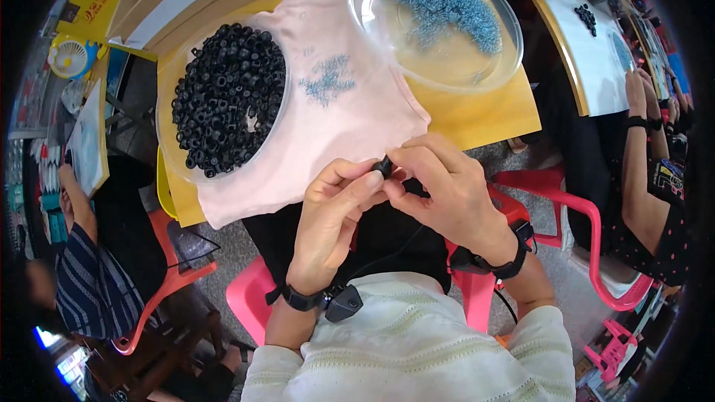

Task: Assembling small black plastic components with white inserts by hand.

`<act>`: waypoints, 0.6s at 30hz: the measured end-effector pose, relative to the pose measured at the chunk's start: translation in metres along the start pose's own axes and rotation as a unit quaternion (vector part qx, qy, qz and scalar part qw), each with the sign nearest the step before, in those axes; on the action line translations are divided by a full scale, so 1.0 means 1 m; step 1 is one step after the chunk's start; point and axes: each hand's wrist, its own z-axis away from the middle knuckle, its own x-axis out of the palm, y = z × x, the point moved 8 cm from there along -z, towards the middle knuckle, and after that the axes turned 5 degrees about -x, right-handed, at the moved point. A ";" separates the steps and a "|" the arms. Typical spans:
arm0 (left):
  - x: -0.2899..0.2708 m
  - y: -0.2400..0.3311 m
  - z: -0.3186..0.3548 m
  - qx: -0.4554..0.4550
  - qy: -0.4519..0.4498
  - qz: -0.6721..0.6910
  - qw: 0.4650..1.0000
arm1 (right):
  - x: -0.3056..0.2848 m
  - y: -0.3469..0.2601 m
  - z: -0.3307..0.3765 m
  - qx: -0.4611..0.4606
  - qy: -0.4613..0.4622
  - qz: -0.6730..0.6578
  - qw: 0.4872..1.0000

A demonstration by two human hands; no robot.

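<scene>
My left hand [335, 212] and my right hand [447, 186] meet just off the near edge of the table, and both pinch one small black ring-shaped part [383, 167] between their fingertips. A clear dish [167, 145] full of the same black ring parts [227, 97] sits on a pale pink cloth [350, 119] to the left. On the cloth's middle lies a small loose cluster of tiny blue-grey springs [328, 80]. A second clear dish [447, 67] at the back right holds a heap of more blue-grey springs [447, 4].
The yellow table [484, 115] carries cardboard boxes [186, 0] at the back left. Pink plastic chairs [573, 212] stand around. One person sits at the left [82, 253], another at the right [655, 179] at a neighbouring table with black parts [586, 16].
</scene>
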 end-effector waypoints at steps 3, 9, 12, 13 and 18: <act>-0.002 -0.002 0.000 -0.002 -0.013 0.010 1.000 | 0.000 -0.002 -0.001 -0.005 -0.005 0.005 1.000; -0.006 -0.003 0.001 -0.004 -0.006 0.010 1.000 | 0.003 -0.006 -0.006 -0.034 0.006 -0.001 0.999; -0.017 -0.003 0.000 -0.001 0.015 -0.011 1.000 | 0.013 -0.004 -0.004 -0.032 0.006 -0.005 0.999; -0.017 0.001 -0.001 0.008 0.019 -0.029 0.999 | 0.015 -0.001 -0.004 -0.026 0.010 -0.014 1.000; -0.014 0.017 0.003 0.064 0.071 -0.062 0.994 | 0.021 0.011 -0.005 0.044 0.022 -0.071 0.996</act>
